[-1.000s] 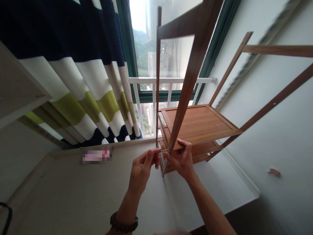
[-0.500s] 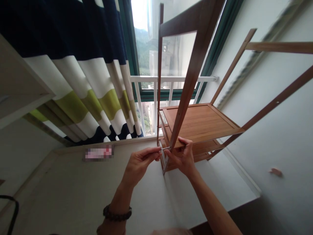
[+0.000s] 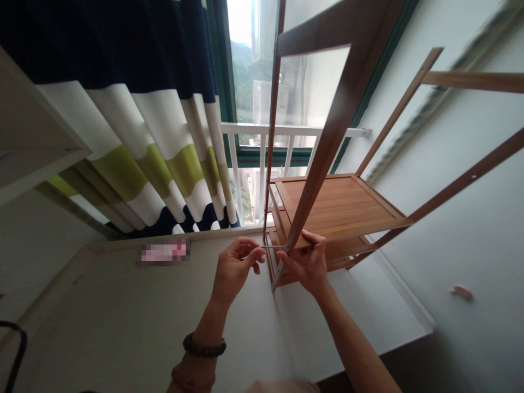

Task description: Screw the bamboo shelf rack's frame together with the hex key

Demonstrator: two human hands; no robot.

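A brown wooden shelf rack [image 3: 339, 204] stands on a pale surface [image 3: 143, 322] by the window. My left hand [image 3: 236, 268] pinches a thin metal hex key [image 3: 273, 247] whose tip meets the rack's front upright [image 3: 323, 164]. On the other side of that upright, my right hand [image 3: 308, 265] grips the front edge of the shelf board, thumb on top.
A striped curtain [image 3: 135, 136] hangs at the left, and a white window railing [image 3: 262, 131] runs behind the rack. A white wall [image 3: 470, 234] is close on the right. A blurred-out packet [image 3: 164, 253] lies near the window sill. A pale cabinet edge [image 3: 33, 153] juts in at far left.
My left hand has turned the hex key slightly, fingers now curled more upward. The view has shifted a little left; my right hand stays on the shelf edge.
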